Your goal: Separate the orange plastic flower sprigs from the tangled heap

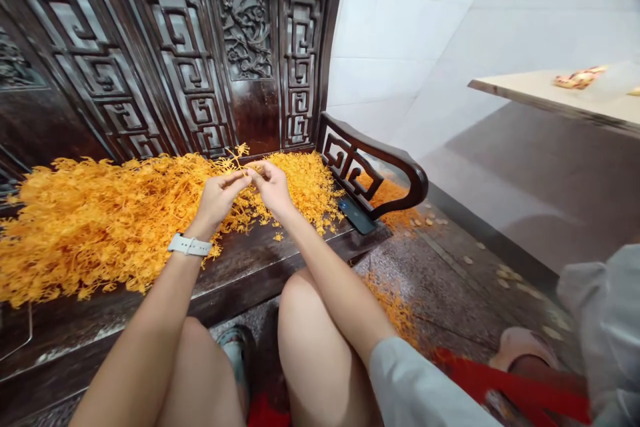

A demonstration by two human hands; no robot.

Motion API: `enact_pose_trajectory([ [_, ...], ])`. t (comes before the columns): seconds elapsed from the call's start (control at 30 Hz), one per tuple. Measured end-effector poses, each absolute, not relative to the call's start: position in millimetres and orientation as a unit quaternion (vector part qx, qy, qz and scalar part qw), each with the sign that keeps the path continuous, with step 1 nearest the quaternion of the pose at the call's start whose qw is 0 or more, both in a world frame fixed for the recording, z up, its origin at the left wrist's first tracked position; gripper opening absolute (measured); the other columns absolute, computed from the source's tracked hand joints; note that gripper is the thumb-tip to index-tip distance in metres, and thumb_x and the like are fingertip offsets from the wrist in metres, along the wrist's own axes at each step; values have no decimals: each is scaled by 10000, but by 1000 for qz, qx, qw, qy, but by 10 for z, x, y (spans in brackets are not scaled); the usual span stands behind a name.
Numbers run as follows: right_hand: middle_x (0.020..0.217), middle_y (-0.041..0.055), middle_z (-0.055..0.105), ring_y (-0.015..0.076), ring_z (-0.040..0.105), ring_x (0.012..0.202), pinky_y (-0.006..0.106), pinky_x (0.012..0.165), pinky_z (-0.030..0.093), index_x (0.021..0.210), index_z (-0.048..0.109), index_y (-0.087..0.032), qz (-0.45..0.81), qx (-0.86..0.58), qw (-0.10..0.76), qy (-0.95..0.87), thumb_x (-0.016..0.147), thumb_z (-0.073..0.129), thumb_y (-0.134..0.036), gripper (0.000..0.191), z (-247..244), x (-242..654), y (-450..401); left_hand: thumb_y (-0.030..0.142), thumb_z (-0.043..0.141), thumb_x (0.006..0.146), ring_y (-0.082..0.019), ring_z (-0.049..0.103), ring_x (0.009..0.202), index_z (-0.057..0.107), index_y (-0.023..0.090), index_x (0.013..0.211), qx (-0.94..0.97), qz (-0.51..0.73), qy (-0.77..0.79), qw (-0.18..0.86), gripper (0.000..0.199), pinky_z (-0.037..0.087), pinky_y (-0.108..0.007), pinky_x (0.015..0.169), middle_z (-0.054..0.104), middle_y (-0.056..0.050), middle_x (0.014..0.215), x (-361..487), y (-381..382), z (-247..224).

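My left hand [220,199], with a pale watch band [189,245] at the wrist, is closed in a pinch. My right hand [273,188] meets it, fingertips together. Between them they grip a yellow branched sprig [237,159], apparently plastic, whose forked top sticks up above the fingers. A large heap of similar yellow-orange sprigs [100,220] lies on the bench to the left and under my left hand. Beyond my right hand spreads a pile of smaller yellow pieces [305,183]. The exact contact at the fingertips is too small to make out.
The dark wooden bench [250,270] has a carved back and a curved armrest [400,160]. A dark phone [357,215] lies beside the armrest. Orange pieces [393,197] litter the floor. At right, a table [530,90] juts out and another person's shoe [525,347] shows.
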State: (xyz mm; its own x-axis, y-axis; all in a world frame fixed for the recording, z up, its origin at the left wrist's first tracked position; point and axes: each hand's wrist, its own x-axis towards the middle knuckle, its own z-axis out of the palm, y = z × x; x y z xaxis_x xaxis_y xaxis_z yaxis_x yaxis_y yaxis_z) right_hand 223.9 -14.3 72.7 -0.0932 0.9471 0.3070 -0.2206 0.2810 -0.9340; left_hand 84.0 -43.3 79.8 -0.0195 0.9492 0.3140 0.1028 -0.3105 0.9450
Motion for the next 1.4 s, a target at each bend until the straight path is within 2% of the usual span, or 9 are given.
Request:
enact_pose_trajectory([
  [0.33, 767, -23, 616, 94, 506, 648, 250, 638, 445, 856, 681, -189, 549, -292, 657, -426, 836, 798, -319, 176, 805, 2286, -131, 361, 841, 680, -178, 668, 761, 793, 160, 772, 446, 662, 446, 405, 226, 536, -305, 736, 757, -58, 802, 941, -284, 739],
  [0.47, 736, -37, 588, 73, 512, 594, 226, 605, 466, 846, 688, -211, 554, -193, 669, -456, 878, 806, -310, 157, 1230, 2498, -512, 196, 675, 708, -141, 593, 620, 668, 173, 642, 331, 712, 557, 270, 70, 501, -282, 642, 650, -10, 657, 531, -74, 623],
  [0.53, 833, 14, 682, 91, 606, 636, 238, 616, 511, 869, 756, -199, 584, -110, 507, -624, 893, 822, -349, 165, 1474, 2591, -791, 198, 679, 715, -140, 598, 626, 684, 166, 667, 326, 695, 581, 270, 58, 504, -287, 659, 665, -17, 680, 302, -26, 549],
  [0.6, 893, 81, 745, 150, 697, 707, 275, 643, 564, 893, 810, -165, 638, 28, 199, -743, 868, 852, -374, 215, 1607, 2613, -973, 244, 719, 732, -153, 631, 673, 734, 155, 734, 362, 670, 576, 296, 90, 515, -304, 704, 705, -39, 733, 171, -32, 502],
  [0.67, 859, 94, 747, 162, 697, 680, 278, 600, 562, 878, 808, -148, 675, 77, 106, -726, 832, 881, -394, 261, 1577, 2548, -969, 315, 741, 765, -169, 658, 723, 774, 157, 818, 396, 663, 561, 297, 169, 522, -318, 736, 734, -57, 782, 159, -62, 497],
  [0.83, 827, 10, 657, 81, 527, 641, 203, 597, 500, 1000, 704, -203, 699, -227, 558, -385, 971, 688, -381, 180, 1128, 2290, -451, 427, 753, 822, -195, 691, 792, 818, 183, 914, 465, 648, 537, 276, 269, 549, -342, 768, 770, -79, 860, 344, -128, 604],
  [1.2, 695, -26, 629, 85, 542, 563, 215, 535, 460, 893, 589, -219, 543, -323, 576, -519, 943, 750, -401, 249, 919, 2150, -362, 327, 720, 838, -244, 726, 840, 809, 190, 799, 624, 553, 525, 172, 168, 537, -370, 829, 805, -69, 862, 416, -274, 699],
  [1.3, 663, -25, 612, 77, 523, 556, 199, 514, 433, 801, 598, -207, 556, -240, 498, -621, 879, 827, -454, 346, 1175, 2242, -646, 247, 688, 805, -242, 691, 786, 784, 196, 753, 572, 544, 603, 118, 120, 513, -363, 811, 763, -48, 761, 244, -196, 622],
  [1.4, 714, 39, 682, 128, 620, 625, 247, 574, 518, 763, 673, -191, 647, -41, 197, -736, 748, 927, -495, 397, 1472, 2384, -956, 235, 673, 804, -234, 673, 759, 756, 193, 718, 534, 532, 645, 122, 127, 499, -348, 799, 736, -47, 724, 37, -123, 512],
])
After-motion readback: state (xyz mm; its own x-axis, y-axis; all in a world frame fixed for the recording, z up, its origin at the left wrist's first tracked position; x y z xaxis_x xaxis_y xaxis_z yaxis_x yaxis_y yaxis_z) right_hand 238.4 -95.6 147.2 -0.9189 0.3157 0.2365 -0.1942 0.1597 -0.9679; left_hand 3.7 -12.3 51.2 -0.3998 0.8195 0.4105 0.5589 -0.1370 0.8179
